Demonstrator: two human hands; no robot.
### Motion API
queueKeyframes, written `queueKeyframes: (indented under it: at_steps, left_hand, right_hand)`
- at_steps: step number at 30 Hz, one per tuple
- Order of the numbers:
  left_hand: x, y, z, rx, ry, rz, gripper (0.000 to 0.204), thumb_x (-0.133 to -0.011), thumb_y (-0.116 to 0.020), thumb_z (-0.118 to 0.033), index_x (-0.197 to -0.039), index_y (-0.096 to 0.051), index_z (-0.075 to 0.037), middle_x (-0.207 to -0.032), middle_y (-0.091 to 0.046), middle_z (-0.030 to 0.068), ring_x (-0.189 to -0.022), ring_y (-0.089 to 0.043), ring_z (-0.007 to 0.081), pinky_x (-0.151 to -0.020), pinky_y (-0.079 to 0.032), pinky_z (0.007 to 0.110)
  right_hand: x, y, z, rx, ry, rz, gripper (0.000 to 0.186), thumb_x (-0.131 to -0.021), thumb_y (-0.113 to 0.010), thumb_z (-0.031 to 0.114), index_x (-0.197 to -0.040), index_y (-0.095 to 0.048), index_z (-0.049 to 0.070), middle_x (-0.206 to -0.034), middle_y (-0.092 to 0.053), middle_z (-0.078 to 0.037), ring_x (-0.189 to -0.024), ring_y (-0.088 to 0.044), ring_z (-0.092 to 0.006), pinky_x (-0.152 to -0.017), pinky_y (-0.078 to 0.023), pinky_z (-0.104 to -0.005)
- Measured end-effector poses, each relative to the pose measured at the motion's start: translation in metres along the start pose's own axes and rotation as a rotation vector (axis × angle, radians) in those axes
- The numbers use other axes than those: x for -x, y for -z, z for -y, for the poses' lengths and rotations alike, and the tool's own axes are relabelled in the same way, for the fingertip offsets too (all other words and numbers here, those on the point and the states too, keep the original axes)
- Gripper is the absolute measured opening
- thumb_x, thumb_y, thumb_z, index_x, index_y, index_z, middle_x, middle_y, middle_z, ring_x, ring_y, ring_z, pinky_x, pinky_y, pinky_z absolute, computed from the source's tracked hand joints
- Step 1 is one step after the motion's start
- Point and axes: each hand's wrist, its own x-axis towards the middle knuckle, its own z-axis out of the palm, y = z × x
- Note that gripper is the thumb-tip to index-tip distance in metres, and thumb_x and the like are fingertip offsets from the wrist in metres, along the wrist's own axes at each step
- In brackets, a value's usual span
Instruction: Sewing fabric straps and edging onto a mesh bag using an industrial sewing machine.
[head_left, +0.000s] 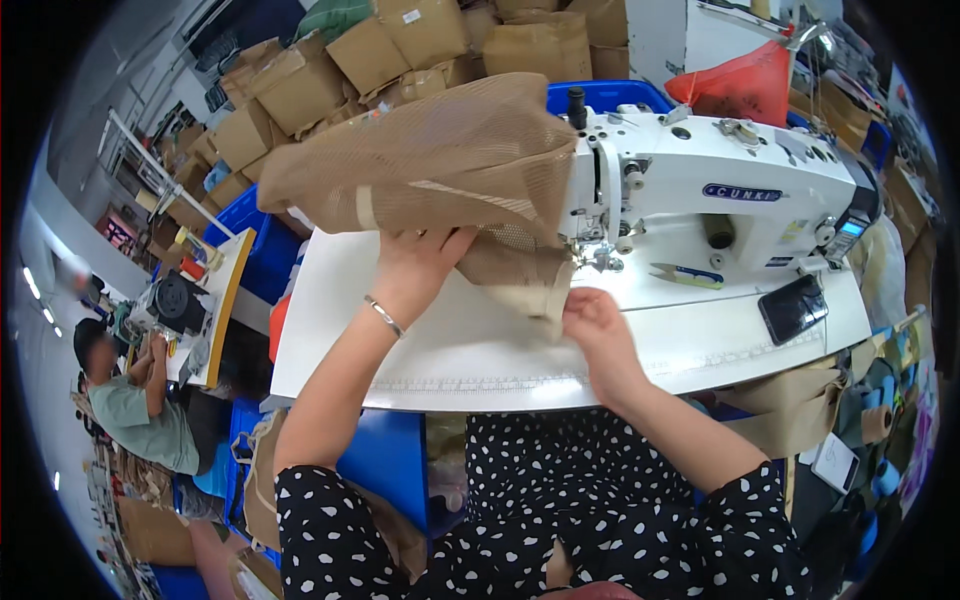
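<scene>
Left of the sewing machine (775, 165), loosely folded, see-through brown mesh fabric (430, 145) hides the fingertips of the left hand (425, 265), its grip impossible to tell; at the machine's near left, the blurred right hand (597, 320) meets a flat pale hem (546, 302), pinch unclear

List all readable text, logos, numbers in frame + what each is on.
Sewing machine: light lettering on a dark blue nameplate; legible, but I won't copy it.
Lit blue display, machine's right end: too small to read.
Ruler scale along the white tabletop's near edge: numbers too small.
White label on a cardboard box: unreadable.
</scene>
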Motion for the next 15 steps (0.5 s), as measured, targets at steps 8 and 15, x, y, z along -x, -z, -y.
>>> queueKeyframes:
  at_steps: [8,15]
  left_hand:
    - [-0.063,0.07,-0.005,-0.073,-0.233,0.115,0.04,-0.085,-0.062,-0.018,-0.124,-0.066,-0.023,-0.122,-0.065,0.0012,-0.12,-0.059,0.0277,-0.107,-0.037,0.065]
    - [-0.071,0.078,0.005,-0.084,-0.279,0.284,0.042,-0.088,-0.062,-0.018,-0.129,-0.068,-0.026,-0.131,-0.063,0.0026,-0.125,-0.055,0.0306,-0.113,-0.034,0.056]
  right_hand:
    - [-0.021,-0.041,-0.006,0.485,0.046,0.223,0.067,-0.096,-0.066,0.043,-0.142,-0.048,-0.002,-0.146,-0.049,-0.016,-0.143,-0.038,-0.0245,-0.116,-0.034,-0.0366]
    - [0.064,-0.048,-0.035,-0.455,-0.593,1.265,0.043,-0.105,-0.051,0.029,-0.105,-0.071,-0.009,-0.106,-0.074,-0.023,-0.091,-0.074,-0.027,-0.086,-0.059,-0.0369]
